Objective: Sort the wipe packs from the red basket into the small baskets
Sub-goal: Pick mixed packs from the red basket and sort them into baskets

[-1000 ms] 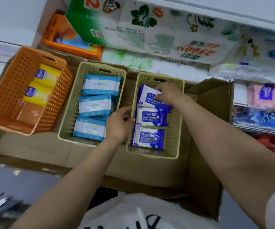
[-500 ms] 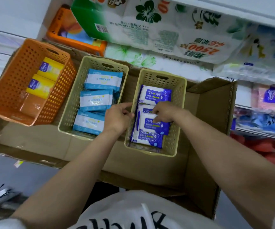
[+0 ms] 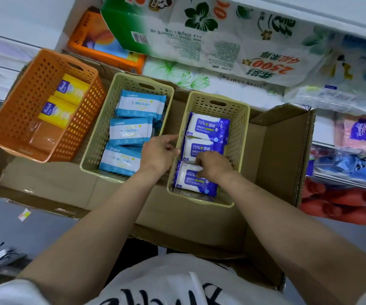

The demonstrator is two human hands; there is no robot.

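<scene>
— Handling of the soft blue-and-white plastic alcohol wipe pack point(image 3: 194, 180) nearest in the right-hand cream perforated plastic basket point(image 3: 242, 119)?

— Light and squashy, probably; film wrapper likely slick. Best pinched at an edge or across the short sides, not pressed on the middle flap.

— Position relative to the fingers point(image 3: 199, 161)?

— Directly under the right hand point(image 3: 215, 166): curled over the pack's far edge, touching it, seemingly pinching it flat against the next pack point(image 3: 199, 149). Third pack point(image 3: 208, 127) lying beyond, well clear.

— Left hand point(image 3: 159, 154)?

— Curled round that basket's left rim, steadying it. Nothing else held.

— Remaining packs?

— Light blue packs point(image 3: 131, 132) stacked in the middle cream basket point(image 3: 96, 137), just beside the left hand; yellow packs point(image 3: 64, 102) in the orange perforated basket point(image 3: 12, 119) far left. All three baskets sitting on flattened brown cardboard point(image 3: 272, 150). No red basket in view.

— Stage?

— Looks like final tidying of the row.
</scene>
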